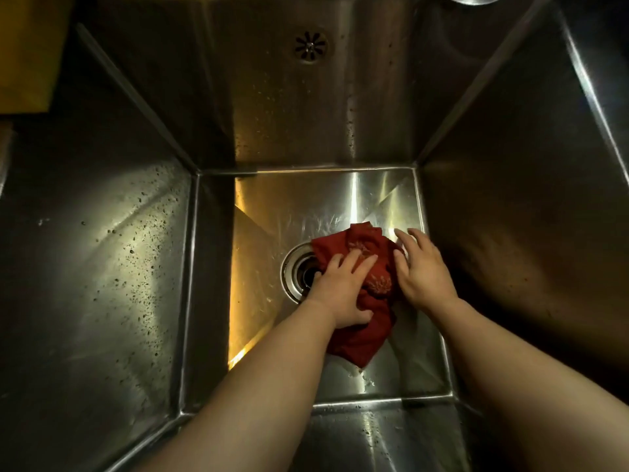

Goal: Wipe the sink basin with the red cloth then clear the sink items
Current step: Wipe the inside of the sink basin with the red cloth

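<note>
A crumpled red cloth point(360, 335) with a pale printed pattern lies on the floor of a deep steel sink basin point(306, 206), partly over the round drain point(299, 270). My left hand point(340, 291) presses flat on the cloth's left side, fingers spread, thumb tucked against the fabric. Along the cloth's right edge rests my right hand point(422, 267), fingers apart and lying half on the cloth, half on the steel. Both forearms reach down from the near rim.
Water droplets speckle the left wall point(112, 250) and back wall. An overflow grille point(309, 46) sits high on the back wall. A yellowish surface point(30, 52) shows beyond the rim at top left. No other loose items show in the basin.
</note>
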`<state>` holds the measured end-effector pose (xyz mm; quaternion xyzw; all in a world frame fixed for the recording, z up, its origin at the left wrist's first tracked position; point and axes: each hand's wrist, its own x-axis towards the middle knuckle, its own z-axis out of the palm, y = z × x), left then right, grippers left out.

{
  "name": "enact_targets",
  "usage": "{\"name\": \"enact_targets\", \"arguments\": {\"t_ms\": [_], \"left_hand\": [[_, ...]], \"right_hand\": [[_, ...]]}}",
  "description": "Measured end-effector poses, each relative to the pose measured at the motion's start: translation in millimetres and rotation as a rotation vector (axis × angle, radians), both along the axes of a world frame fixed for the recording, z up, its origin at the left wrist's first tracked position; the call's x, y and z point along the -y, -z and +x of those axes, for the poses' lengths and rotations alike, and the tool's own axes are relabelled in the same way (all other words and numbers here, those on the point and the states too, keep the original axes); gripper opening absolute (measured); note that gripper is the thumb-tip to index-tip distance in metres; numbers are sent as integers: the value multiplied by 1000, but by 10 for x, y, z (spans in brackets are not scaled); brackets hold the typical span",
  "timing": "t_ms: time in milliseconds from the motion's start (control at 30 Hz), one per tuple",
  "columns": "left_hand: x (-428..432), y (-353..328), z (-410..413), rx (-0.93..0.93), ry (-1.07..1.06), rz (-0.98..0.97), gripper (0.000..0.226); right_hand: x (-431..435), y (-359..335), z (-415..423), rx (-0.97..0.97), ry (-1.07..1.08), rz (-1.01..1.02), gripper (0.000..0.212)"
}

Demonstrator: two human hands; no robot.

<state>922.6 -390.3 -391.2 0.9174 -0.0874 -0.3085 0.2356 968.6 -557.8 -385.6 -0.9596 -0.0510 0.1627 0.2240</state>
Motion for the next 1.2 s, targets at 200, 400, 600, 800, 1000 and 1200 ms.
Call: {"name": "enact_targets", "arguments": {"t_ms": [200,400,600,800,1000,1200], "left_hand": [[68,-3,-32,5,-111,-48,80],[-258,0,64,130,-80,40,71],[-783,-31,191,209,-279,225,71],[-1012,-64,1,152,-466,190,72],[-1078,-121,-121,86,-451,295,77],[-923,-120,23,29,-190,312,94]], "right_hand": [[21,68,-54,-61,-1,-18,48],[-78,122,-85,-65,-23,-82,49],[-294,136,-54,-43,-113,-194,51],[-445,139,-90,-150,-105,-205,56],[-548,135,-116,-201,-55,-206,61],[-533,116,-107,-209,-65,-214,65]]}}
